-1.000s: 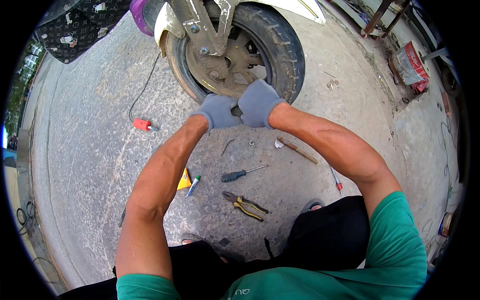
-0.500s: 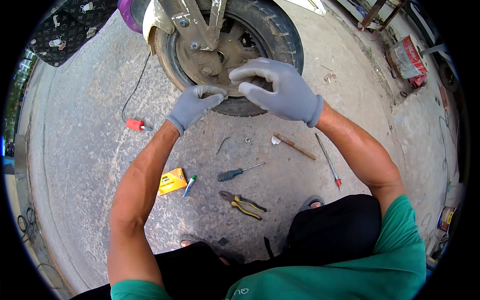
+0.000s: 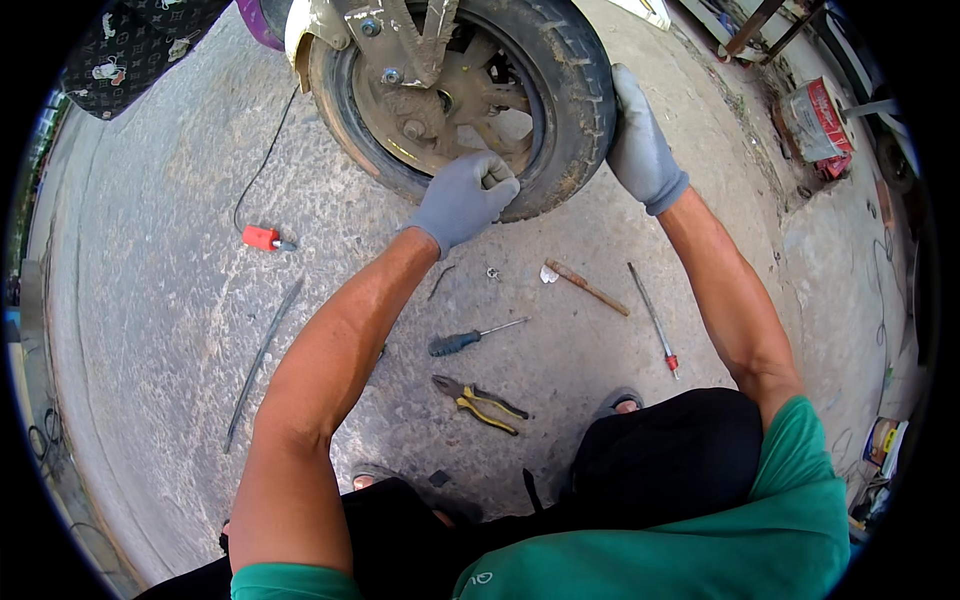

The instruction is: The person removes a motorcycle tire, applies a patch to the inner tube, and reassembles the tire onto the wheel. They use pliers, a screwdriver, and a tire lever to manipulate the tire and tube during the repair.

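The motor-scooter tyre [image 3: 575, 150] lies straight ahead of the person, around a dusty spoked wheel [image 3: 497, 100] whose broad face shows to them. Being round, the tyre offers no clear long axis; its tread curves down the right side. Both gloved hands are at it, on different sides: the left hand [image 3: 465, 195] is nearer the wheel, over the tyre's lower sidewall, while the right hand [image 3: 645, 140] is against the tread at the tyre's right. The left hand's fingers are curled in toward the thumb; whether they pinch anything, I cannot tell. The right hand is flat, fingers straight and together, palm toward the tread, holding nothing visible.

The metal fork [image 3: 430, 45] crosses the tyre's upper part. Nearer the person than the tyre lie a blue-handled screwdriver [image 3: 455, 344], yellow-and-black pliers [image 3: 482, 408] and a rusty rod [image 3: 588, 288]. Left of the tyre is a red corded tool [image 3: 261, 238]; well right of it stands a battered bucket [image 3: 815, 122].
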The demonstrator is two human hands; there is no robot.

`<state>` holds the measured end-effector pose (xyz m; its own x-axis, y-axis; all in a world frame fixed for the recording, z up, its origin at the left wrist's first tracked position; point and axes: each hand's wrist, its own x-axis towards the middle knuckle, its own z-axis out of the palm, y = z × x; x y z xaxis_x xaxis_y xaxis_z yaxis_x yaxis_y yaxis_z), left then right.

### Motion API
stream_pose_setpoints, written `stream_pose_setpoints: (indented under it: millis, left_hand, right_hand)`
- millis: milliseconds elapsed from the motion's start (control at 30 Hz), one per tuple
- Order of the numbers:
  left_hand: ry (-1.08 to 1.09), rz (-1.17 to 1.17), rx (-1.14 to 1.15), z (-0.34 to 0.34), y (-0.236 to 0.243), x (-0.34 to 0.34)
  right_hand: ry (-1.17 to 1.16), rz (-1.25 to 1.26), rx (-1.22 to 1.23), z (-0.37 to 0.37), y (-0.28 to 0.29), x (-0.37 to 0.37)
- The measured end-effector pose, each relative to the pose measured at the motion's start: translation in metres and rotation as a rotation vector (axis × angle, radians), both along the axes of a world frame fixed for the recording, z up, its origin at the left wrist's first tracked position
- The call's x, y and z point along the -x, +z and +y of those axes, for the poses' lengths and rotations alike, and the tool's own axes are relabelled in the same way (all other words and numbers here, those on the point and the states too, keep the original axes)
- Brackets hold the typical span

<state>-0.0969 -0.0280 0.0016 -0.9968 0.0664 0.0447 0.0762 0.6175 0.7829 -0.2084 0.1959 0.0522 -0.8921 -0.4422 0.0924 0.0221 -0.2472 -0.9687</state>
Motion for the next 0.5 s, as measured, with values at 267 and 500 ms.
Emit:
stream_pose_setpoints:
  millis: [267,500]
  left_hand:
    - [0.058,0.042,-0.327,0.001,0.000,-0.004]
    - [0.057,-0.054,-0.624,0.028,0.039,0.016]
  right_hand:
    - [0.064,0.015,0.024,0.002,-0.010,0.007]
    - [0.012,0.064,-0.005,0.001,-0.011,-0.001]
